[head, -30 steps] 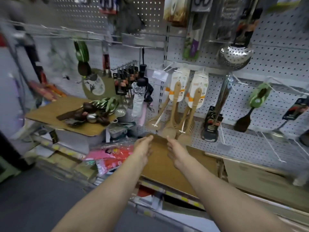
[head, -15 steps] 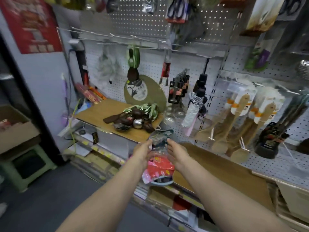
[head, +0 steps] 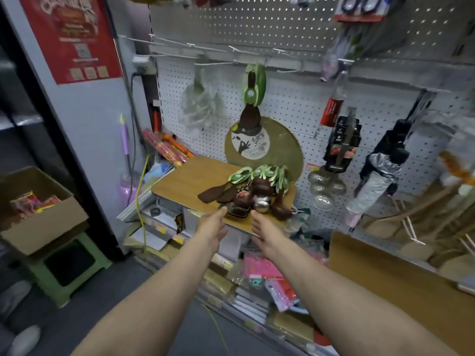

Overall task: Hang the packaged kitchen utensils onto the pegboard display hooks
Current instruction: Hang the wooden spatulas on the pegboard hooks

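While both my hands reach forward, my left grip (head: pixel 211 224) and my right grip (head: pixel 266 231) are slack-fingered and hold nothing. Just beyond the fingertips, one heap of packaged utensils (head: pixel 253 187) lies on the tabletop (head: pixel 189 179). Above it, on the pegboard (head: pixel 288 104), one green-carded utensil (head: pixel 253 91) hangs from a hook. Far to my left, one cardboard box (head: pixel 38 219) holds red packets (head: pixel 30 202).

Single head view, looking forward and down, near the pegboard (head: pixel 282 104); arms outstretched below
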`<action>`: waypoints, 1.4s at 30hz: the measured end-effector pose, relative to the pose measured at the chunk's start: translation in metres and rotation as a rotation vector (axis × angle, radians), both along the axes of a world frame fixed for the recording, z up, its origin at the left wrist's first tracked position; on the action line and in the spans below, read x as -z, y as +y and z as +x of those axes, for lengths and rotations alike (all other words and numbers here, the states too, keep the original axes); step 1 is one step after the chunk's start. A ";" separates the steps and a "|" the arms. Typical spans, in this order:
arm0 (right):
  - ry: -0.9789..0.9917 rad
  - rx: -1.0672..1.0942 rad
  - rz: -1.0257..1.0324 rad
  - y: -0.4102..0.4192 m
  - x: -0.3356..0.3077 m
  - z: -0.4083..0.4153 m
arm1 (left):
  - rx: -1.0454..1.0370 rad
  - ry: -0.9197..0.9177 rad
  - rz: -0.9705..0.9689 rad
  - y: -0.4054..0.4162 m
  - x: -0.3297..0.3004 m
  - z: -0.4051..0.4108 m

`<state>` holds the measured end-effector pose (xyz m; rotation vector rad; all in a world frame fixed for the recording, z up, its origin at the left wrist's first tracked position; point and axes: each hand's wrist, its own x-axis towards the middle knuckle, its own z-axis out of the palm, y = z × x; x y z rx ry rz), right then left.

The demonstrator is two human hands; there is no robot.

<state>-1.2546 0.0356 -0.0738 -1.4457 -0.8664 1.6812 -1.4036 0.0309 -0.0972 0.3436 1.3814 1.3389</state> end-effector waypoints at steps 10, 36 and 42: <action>0.033 -0.012 -0.020 0.116 -0.005 -0.050 | 0.014 0.027 -0.073 0.112 0.003 -0.037; 0.054 0.200 -0.168 0.299 0.042 -0.151 | 0.467 0.179 -0.193 0.387 0.075 -0.113; 0.074 0.304 -0.241 0.319 0.060 -0.179 | 0.628 0.175 -0.210 0.412 0.083 -0.129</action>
